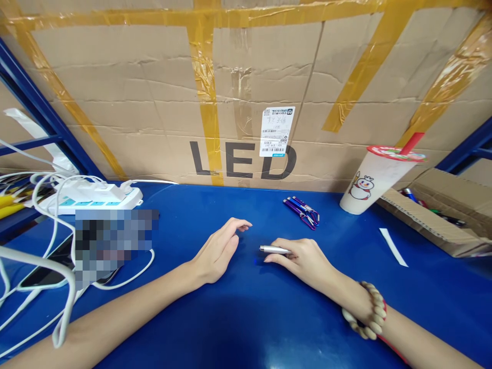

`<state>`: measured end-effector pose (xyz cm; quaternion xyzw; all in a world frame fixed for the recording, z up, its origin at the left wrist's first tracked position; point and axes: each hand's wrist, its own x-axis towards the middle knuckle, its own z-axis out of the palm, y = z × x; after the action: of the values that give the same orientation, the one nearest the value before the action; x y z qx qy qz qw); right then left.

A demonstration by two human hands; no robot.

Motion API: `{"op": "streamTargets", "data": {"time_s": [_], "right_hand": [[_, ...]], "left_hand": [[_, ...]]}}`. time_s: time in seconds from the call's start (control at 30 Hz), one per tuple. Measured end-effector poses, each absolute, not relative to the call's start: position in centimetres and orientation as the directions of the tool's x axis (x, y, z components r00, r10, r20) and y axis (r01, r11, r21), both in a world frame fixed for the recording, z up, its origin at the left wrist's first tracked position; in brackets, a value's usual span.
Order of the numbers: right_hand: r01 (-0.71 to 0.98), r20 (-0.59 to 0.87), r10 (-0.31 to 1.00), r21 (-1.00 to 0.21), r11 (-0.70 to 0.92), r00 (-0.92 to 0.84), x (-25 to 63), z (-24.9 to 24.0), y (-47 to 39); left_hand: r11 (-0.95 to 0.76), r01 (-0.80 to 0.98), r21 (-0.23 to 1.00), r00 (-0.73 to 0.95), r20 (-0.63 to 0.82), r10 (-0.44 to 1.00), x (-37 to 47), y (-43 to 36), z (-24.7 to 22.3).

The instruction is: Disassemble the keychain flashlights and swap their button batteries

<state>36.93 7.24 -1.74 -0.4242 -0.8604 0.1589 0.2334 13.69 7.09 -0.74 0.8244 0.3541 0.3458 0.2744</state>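
My right hand [307, 261], with a beaded bracelet at the wrist, is closed around a silver pen-like cylinder [273, 249]. The cylinder's tip points left, and a small blue glow shows on the table below it. My left hand [220, 251] is held to the left of it with a gap between them, fingers extended and slightly bent, holding nothing. Behind my right hand, several slim purple and blue metal sticks with carabiner clips [302, 211] lie together on the blue table [200, 318].
A tall drink cup [369, 182] with a red straw stands at the back right, beside an open cardboard box [442, 230]. A white strip [393, 248] lies nearby. On the left are a power strip [96, 197], white cables and a phone [49, 266]. A large carton [154, 102] stands behind.
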Motion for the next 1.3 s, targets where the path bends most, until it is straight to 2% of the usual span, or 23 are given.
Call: {"op": "streamTargets", "data": {"time_s": [1.3], "right_hand": [[0.638,0.272,0.806,-0.501,0.584,-0.525,36.9,-1.6,7.1]], "left_hand": [[-0.592,0.359,0.722,0.472,0.407,0.782,14.0,7.4,-1.7]]}}
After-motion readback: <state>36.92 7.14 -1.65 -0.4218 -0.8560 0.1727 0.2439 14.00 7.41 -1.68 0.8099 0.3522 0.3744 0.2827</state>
